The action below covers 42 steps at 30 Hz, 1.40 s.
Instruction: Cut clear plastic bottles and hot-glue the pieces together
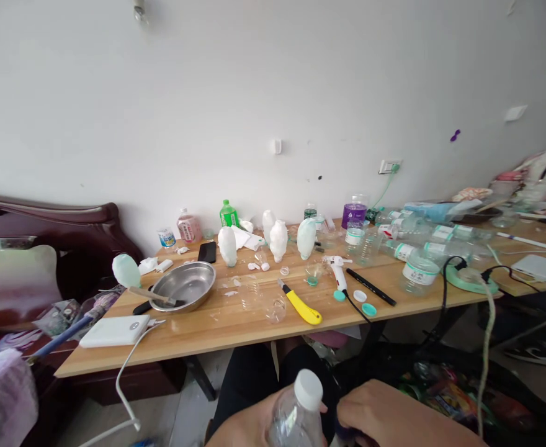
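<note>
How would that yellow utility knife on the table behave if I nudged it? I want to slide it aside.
The yellow utility knife lies flat on the bare wooden table, so it would probably slide, not roll. It looks rigid and fairly light. Whether the blade is out I cannot tell, so push the handle.

Both hands (254, 428) (394, 416) seemingly hold a clear bottle (296, 416) below the cluttered table (236, 329).

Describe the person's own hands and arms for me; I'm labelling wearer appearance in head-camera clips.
Only the lower edge of the head view shows them. The left hand and right hand are bare: no gloves, rings or markings are visible. No sleeve or watch shows on the visible stretch of the right forearm, and the left forearm is out of view. Fingers are partly cut off by the frame, so details there cannot be told.
</note>
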Available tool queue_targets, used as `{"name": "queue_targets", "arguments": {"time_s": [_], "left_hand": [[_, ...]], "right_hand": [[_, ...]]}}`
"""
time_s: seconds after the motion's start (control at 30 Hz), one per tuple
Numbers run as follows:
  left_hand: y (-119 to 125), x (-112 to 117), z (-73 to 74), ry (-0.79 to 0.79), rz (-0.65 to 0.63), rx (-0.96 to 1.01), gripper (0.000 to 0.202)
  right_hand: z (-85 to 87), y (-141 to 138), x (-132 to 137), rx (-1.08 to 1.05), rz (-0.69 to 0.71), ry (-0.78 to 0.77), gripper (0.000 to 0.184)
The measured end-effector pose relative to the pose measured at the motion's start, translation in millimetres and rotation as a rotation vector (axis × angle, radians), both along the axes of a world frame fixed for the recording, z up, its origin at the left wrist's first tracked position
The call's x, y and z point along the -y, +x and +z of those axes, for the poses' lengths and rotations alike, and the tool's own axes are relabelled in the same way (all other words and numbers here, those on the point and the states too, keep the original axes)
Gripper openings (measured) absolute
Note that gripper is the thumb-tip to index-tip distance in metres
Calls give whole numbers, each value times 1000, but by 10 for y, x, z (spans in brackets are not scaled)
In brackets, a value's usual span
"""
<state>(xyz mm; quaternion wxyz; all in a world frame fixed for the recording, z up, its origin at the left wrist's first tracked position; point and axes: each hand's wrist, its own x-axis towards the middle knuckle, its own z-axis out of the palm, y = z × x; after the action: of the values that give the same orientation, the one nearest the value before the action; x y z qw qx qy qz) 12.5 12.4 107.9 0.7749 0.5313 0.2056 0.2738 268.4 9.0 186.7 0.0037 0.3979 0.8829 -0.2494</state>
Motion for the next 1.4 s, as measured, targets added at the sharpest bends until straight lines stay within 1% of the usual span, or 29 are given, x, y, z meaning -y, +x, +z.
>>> {"name": "queue_targets", "arguments": {"time_s": [0.1, 0.2, 0.4, 0.53, 0.63, 0.73, 0.83, 0.97, 1.1, 1.17, 1.27, 1.33, 1.4], "left_hand": [[38, -14, -20, -66, 40, 49, 95], [68, -163, 2, -127, 76, 128, 91], [122, -579, 76, -97, 187, 258, 77], [139, -706, 85, -119, 269, 273, 70], [132, -713, 140, -114, 306, 248, 63], [125, -694, 207, -108, 338, 213, 57], [126, -689, 243, -100, 382, 181, 54], [136, -696, 285, -85, 443, 126, 52], [143, -666, 326, -43, 500, 99, 58], [132, -636, 299, -13, 521, 104, 61], [86, -592, 188, -25, 507, 130, 61], [37, -575, 116, -54, 457, 141, 57], [-17, -571, 90, -43, 374, 143, 55]], "right_hand": [[-38, 50, 12, -31, -50, -8, 18], [-14, 41, -63, -33, -106, -19, 22], [228, -11, -429, -90, -107, 6, 25], [325, -20, -569, -95, -121, -32, 30], [330, -48, -568, -90, -129, -40, 30], [287, -88, -539, -103, -147, -36, 29], [247, -114, -515, -118, -178, -18, 28], [252, -105, -477, -84, -207, 15, 28], [265, -84, -428, -49, -214, 32, 27], [260, -71, -417, -21, -220, 51, 26], [230, -34, -420, 34, -194, 95, 25], [201, 5, -431, 68, -151, 109, 23], [176, 45, -445, 92, -106, 120, 20]]}}
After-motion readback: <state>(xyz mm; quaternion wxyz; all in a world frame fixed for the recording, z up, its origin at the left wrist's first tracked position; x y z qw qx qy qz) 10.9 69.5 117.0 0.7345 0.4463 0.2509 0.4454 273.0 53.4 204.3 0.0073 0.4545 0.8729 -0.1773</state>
